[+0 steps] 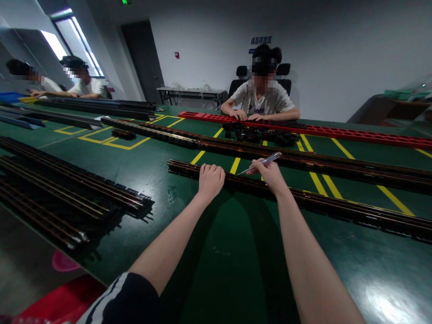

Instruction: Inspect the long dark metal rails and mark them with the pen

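Observation:
A long black rail (328,203) with thin copper-coloured strips lies across the green table before me. My left hand (211,181) is closed over it near its left end, the fingers curled on the far side. My right hand (267,174) grips a screwdriver (272,158) with a clear handle, held at a slant. Its thin shaft points down and left, the tip close to the rail just right of my left hand. Whether the tip touches the rail I cannot tell. Just beyond lies a second long copper-stripped rail (238,147), roughly parallel to the first.
Several similar rails (68,174) lie at the left, near the table edge. Across the table (232,277), a person (262,92) has both hands at a red slotted rail (346,132), beside a heap of black parts (260,134). Two more people sit far left by dark channels (96,106).

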### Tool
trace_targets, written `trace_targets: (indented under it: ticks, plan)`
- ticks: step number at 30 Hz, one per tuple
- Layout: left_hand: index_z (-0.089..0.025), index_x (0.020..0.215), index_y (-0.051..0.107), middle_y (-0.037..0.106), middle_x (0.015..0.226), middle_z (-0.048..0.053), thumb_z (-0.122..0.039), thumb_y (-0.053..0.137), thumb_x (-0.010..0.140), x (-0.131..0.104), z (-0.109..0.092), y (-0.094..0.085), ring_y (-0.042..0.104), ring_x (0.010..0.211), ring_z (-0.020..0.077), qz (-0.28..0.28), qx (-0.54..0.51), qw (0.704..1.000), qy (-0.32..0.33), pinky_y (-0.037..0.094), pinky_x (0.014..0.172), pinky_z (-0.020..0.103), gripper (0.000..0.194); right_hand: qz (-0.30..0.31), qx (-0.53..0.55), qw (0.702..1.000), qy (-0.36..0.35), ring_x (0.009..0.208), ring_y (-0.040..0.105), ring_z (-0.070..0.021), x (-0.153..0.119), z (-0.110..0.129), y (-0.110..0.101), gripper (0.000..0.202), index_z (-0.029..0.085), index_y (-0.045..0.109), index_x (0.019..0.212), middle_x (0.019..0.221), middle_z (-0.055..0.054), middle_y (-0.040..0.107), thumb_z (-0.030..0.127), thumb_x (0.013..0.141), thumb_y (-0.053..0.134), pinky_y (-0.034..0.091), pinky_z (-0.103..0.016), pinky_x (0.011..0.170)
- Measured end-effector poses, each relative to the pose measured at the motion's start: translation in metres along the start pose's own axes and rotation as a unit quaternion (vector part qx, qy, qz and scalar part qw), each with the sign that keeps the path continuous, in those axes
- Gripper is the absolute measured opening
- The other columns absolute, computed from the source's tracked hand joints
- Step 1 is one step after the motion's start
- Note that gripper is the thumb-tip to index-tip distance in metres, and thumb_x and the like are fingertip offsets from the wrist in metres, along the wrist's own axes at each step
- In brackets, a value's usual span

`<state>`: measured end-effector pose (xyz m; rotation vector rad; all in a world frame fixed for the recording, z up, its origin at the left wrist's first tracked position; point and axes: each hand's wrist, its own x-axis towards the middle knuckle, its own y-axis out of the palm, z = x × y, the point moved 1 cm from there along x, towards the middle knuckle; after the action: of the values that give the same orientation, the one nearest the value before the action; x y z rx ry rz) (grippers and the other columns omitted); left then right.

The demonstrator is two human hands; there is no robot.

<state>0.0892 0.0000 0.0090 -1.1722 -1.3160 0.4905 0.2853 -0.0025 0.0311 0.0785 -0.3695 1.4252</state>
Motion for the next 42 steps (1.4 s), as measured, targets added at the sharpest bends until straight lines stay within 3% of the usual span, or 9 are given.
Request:
trace_targets:
  ticks: [12, 23, 42]
  plan:
    - [-0.016, 0.096, 0.068, 0.071, 0.105, 0.010, -0.024, 0.029, 0.099, 0.000, -0.002, -0.003, 0.061, 0.105, 0.0261, 0.014, 0.022, 1.000, -0.003, 0.034, 0.106, 0.044, 0.040, -0.029, -0.002, 0.999, 0.029, 0.059, 0.069, -0.0183, 0.001, -0.008, -0.013, 0.028, 0.020, 0.061, 0.063, 0.053, -0.002, 0.067, 0.045, 0.076, 0.065, 0.053, -0.031, 0.075]
    - [-0.017, 0.097, 0.069, 0.071, 0.104, 0.010, -0.026, 0.027, 0.100, 0.000, 0.000, -0.001, 0.061, 0.104, 0.0251, 0.009, 0.008, 1.000, -0.001, 0.035, 0.105, 0.044, 0.043, -0.066, 0.028, 0.997, 0.013, 0.050, 0.061, -0.0141, -0.001, -0.010, -0.015, 0.023, 0.020, 0.058, 0.055, 0.046, 0.001, 0.060, 0.033, 0.073, 0.061, 0.051, -0.027, 0.062]
    - [-0.017, 0.093, 0.070, 0.072, 0.105, 0.010, -0.025, 0.027, 0.099, -0.001, 0.000, 0.002, 0.060, 0.106, 0.0264, -0.015, -0.004, 1.000, -0.012, 0.030, 0.111, 0.049, 0.044, -0.046, -0.020, 0.999, 0.001, 0.057, 0.066, -0.0172, 0.001, -0.008, -0.013, 0.032, 0.020, 0.058, 0.066, 0.054, -0.001, 0.064, 0.048, 0.080, 0.063, 0.052, -0.032, 0.073]
